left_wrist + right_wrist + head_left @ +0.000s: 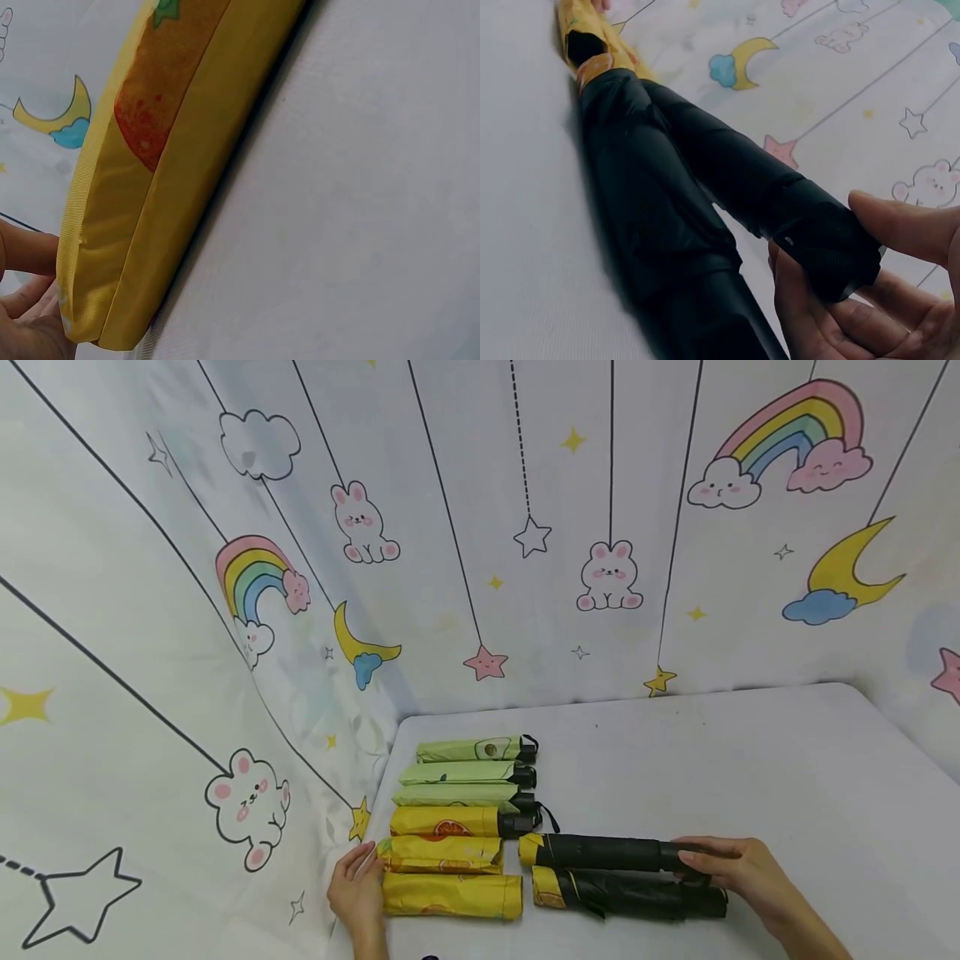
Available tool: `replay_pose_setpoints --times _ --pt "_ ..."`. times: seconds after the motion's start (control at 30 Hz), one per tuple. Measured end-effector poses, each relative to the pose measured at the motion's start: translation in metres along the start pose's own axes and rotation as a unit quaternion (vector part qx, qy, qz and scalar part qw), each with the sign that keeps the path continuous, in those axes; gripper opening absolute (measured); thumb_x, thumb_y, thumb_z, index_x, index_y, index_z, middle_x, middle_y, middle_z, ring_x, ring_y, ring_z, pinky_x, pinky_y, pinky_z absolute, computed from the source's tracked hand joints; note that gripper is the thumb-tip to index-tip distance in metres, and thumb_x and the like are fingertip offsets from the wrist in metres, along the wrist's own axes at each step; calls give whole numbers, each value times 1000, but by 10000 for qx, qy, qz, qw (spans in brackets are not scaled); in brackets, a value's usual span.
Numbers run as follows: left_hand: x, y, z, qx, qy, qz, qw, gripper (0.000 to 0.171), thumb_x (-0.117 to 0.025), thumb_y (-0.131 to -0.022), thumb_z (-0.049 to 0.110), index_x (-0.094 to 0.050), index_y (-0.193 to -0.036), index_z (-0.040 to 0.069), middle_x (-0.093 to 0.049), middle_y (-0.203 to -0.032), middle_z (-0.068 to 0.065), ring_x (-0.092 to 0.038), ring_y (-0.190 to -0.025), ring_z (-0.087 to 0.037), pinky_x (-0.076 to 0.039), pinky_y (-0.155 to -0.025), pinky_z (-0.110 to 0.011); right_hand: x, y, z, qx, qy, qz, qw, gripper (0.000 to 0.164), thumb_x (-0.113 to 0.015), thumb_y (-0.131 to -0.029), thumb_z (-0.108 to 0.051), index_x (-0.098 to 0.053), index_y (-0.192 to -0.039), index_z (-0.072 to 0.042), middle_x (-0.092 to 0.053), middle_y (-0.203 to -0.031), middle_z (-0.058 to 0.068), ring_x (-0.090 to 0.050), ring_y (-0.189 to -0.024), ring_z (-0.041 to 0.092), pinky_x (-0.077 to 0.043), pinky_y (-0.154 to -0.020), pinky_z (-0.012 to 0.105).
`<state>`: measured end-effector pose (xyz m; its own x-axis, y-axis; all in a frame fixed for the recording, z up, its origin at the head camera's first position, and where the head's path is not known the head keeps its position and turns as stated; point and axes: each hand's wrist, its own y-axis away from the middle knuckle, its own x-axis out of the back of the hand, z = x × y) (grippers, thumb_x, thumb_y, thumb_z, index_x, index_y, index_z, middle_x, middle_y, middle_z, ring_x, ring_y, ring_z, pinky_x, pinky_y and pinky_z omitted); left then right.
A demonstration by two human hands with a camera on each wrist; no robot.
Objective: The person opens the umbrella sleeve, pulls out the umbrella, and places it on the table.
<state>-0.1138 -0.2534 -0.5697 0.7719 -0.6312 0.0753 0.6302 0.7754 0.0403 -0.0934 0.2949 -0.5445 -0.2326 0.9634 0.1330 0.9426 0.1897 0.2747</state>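
Observation:
Two black folded umbrellas with yellow ends lie side by side. My right hand (738, 868) grips the right end of the upper black umbrella (592, 852), thumb on one side and fingers on the other. The lower black umbrella (637, 895) lies just in front. To their left are two yellow fruit-print umbrella covers, an upper one (442, 855) and a lower one (450, 896). My left hand (356, 889) rests at their left ends. In the left wrist view its fingers (30, 251) touch the end of a yellow cover (142, 225).
Behind the yellow covers lie a yellow umbrella (444, 821) with a black handle and several light green umbrellas (457, 773) with black ends, in a row. White cloth (465, 527) with cartoon prints hangs behind and left of the white table (712, 760).

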Motion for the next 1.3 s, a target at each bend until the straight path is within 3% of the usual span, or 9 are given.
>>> replay_pose_setpoints --times 0.3,0.47,0.57,0.67,0.83,1.03,1.3 --pt "1 1 2 -15 -77 22 10000 38 -74 -85 -18 -69 -120 -7 -70 -123 -30 -75 -89 -8 -57 -70 -11 11 -8 7 176 -113 -473 9987 45 -67 -103 -23 -64 -139 3 -75 -122 7 -73 -107 19 -61 -86 34" --pt "0 1 2 -103 -90 31 9999 37 -73 -84 -19 -69 -119 -7 -71 -121 -30 -74 -86 -6 -57 -70 -11 18 -14 9 165 388 -595 9973 46 -68 -103 -28 -65 -140 -1 -74 -126 10 -70 -110 10 -59 -85 30" --pt "-2 0 1 -164 -115 -29 9998 36 -73 -84 -18 -69 -119 -8 -71 -120 -29 -75 -87 -7 -56 -70 -11 21 -16 9 76 746 -499 9959 45 -69 -102 -30 -67 -138 -2 -71 -131 13 -68 -110 8 -58 -84 29" --pt "-4 -1 1 -185 -134 -99 9997 35 -73 -86 -15 -68 -120 -8 -72 -119 -29 -75 -88 -10 -56 -71 -11 20 -17 10 118 1285 -271 9913 44 -71 -100 -33 -71 -134 -5 -71 -131 15 -67 -113 18 -58 -84 34" --pt "-4 -2 3 -111 -234 -127 9996 28 -72 -91 -7 -69 -120 -7 -73 -118 -27 -71 -83 -3 -55 -70 -10 14 -18 10 324 2298 122 9726 38 -74 -97 -41 -78 -123 -14 -75 -125 10 -65 -121 37 -56 -93 54" --pt "-1 -4 5 -81 -416 -116 9990 26 -72 -94 -1 -70 -119 -5 -74 -116 -25 -66 -77 4 -53 -68 -8 10 -19 6 265 2572 296 9655 37 -71 -98 -46 -81 -117 -16 -77 -118 9 -68 -117 38 -55 -92 60" --pt "-2 -7 5 -44 -712 -270 9971 26 -72 -95 6 -71 -119 -1 -75 -118 -20 -70 -87 -7 -50 -68 -7 5 -18 -6 408 2873 477 9558 37 -70 -98 -48 -81 -114 -16 -77 -115 11 -70 -112 40 -57 -88 60"
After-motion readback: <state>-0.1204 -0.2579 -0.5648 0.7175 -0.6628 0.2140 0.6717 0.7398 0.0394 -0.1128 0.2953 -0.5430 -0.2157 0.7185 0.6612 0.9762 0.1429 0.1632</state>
